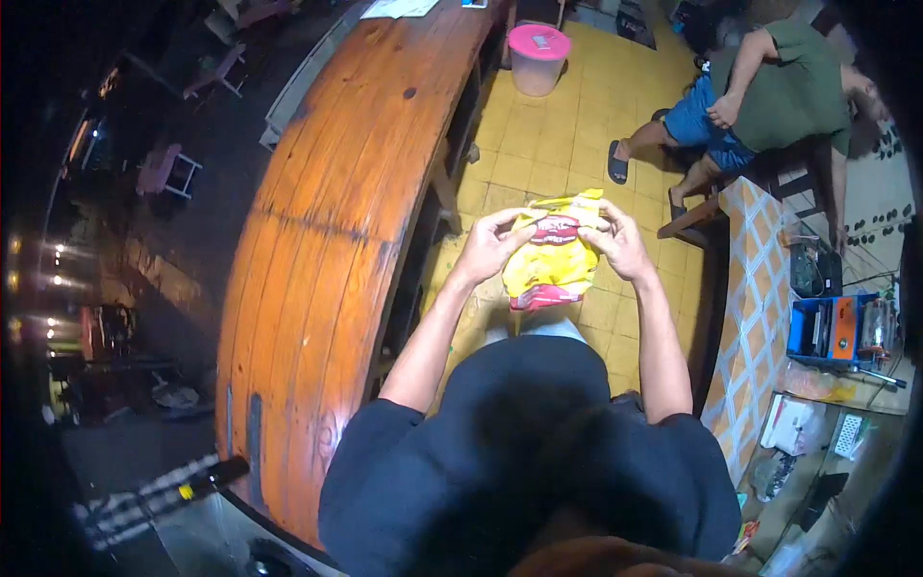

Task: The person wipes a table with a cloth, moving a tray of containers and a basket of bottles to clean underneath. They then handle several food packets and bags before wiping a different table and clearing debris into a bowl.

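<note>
Between my two hands hangs a yellow plastic food bag [550,262] with a red label and a red band along its lower end. My left hand [495,247] pinches its upper left side, thumb in front. On the upper right side my right hand [620,242] grips it the same way, thumb pressed on the front. The bag's top edge is crumpled between the hands, and its contents do not show. It is held in front of my body, over the yellow tiled floor [519,173].
A long varnished wooden counter [327,183] runs along my left. To my right is a tiled counter [755,260], with a blue box [812,327] beyond it. A lidded tub with a pink top [539,43] stands ahead. A person in a green shirt [793,91] bends at the upper right.
</note>
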`<action>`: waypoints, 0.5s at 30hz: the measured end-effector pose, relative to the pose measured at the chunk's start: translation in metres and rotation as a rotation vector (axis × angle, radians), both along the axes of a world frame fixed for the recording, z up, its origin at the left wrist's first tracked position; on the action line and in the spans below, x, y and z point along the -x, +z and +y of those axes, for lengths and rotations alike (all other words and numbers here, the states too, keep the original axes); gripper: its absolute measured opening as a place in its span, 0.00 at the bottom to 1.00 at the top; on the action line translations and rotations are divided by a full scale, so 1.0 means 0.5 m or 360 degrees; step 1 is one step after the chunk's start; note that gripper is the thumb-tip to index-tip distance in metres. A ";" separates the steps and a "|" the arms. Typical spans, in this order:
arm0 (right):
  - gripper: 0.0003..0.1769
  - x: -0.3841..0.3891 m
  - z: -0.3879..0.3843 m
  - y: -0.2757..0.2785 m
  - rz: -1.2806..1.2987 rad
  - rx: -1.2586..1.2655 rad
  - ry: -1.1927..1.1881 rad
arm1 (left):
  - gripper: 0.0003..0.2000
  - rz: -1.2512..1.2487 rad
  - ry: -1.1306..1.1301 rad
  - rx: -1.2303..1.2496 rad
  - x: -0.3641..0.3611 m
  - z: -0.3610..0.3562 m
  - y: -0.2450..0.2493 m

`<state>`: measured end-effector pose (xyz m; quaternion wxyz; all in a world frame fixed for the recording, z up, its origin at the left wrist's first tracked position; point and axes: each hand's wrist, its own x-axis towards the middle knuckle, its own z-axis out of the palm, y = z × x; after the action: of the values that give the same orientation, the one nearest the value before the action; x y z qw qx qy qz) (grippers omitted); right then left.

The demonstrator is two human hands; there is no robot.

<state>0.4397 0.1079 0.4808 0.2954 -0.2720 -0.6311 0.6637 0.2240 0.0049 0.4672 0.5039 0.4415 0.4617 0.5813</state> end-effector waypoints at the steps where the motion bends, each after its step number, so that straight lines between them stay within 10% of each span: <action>1: 0.18 0.014 0.030 -0.008 0.0033 0.0034 -0.0017 | 0.13 -0.0005 -0.0021 -0.0016 0.013 0.036 0.000; 7: 0.12 0.061 0.285 -0.114 0.0143 0.0048 0.0009 | 0.10 0.0127 -0.0048 -0.0024 0.080 0.279 -0.038; 15: 0.15 0.109 0.598 0.012 0.0203 0.0293 0.0423 | 0.13 0.0662 -0.0273 -0.0287 0.163 0.586 0.047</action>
<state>0.3851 0.4068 0.4866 0.2183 -0.1693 -0.5780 0.7679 0.1426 0.2979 0.4906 0.4041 0.6326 0.4626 0.4717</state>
